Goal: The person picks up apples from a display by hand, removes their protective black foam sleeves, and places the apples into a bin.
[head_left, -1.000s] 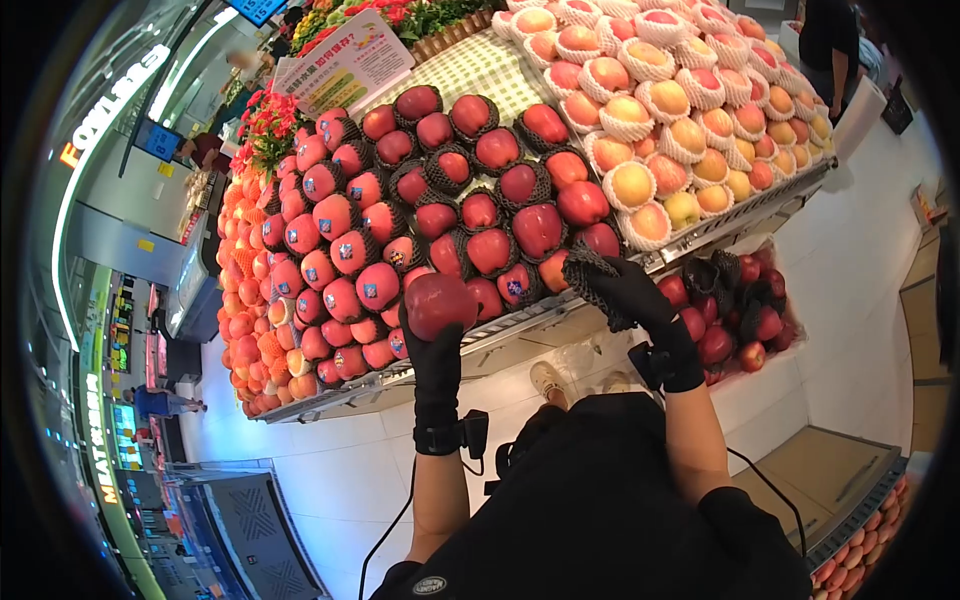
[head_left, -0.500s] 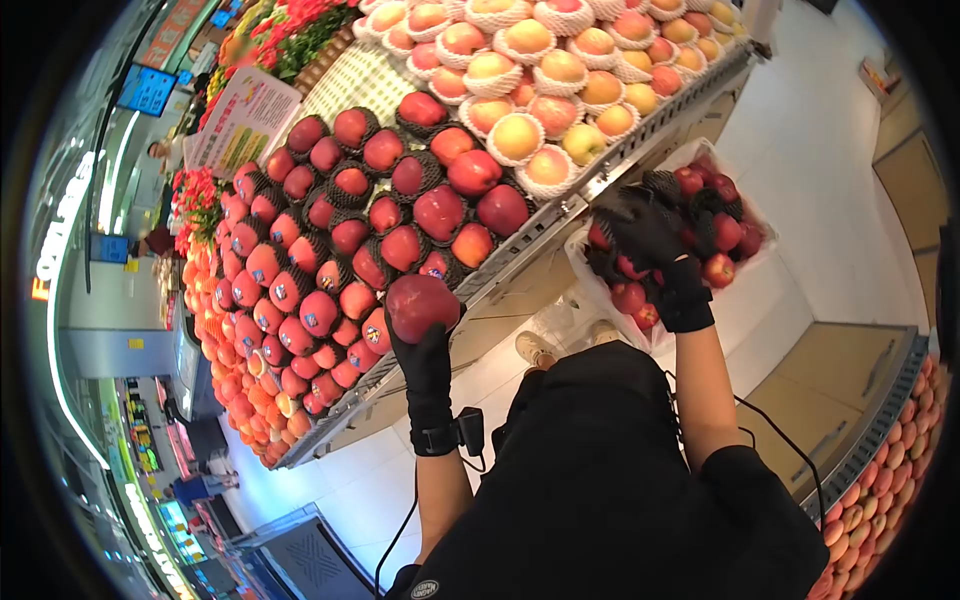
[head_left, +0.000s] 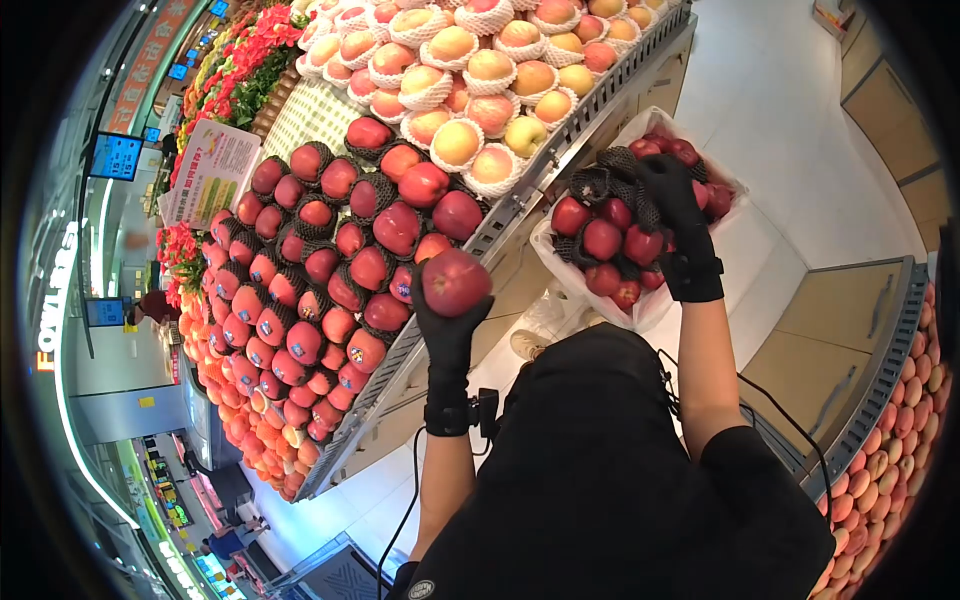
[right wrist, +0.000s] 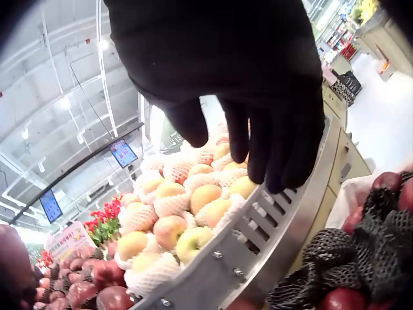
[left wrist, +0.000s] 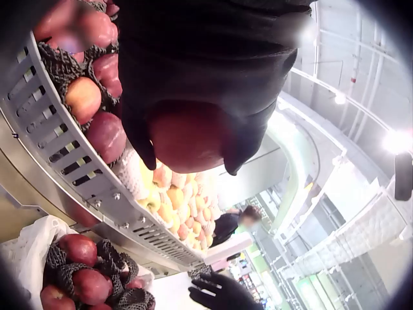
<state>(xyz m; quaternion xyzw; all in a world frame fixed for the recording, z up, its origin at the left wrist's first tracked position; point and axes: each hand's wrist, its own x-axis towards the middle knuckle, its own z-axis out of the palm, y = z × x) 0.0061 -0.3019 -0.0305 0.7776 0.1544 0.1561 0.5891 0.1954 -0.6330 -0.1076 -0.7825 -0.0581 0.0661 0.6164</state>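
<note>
My black-gloved left hand grips a large red apple near the front rail of the fruit stand. In the left wrist view, fingertips curl round both sides of that apple. My gloved right hand hovers over a lined box of red apples and black foam nets. Its fingers hang loosely extended with nothing between them, as the right wrist view shows the right hand. Black foam nets lie among the apples, just left of that hand.
The sloped stand holds red apples in black nets and peach-coloured fruit in white nets. A slotted metal rail edges it. A sign and red flowers stand at the far side. Another fruit display is behind right.
My right hand has moved from the stand's edge to the box and let go of the black foam net. The left hand still holds the apple. The head view has shifted right.
</note>
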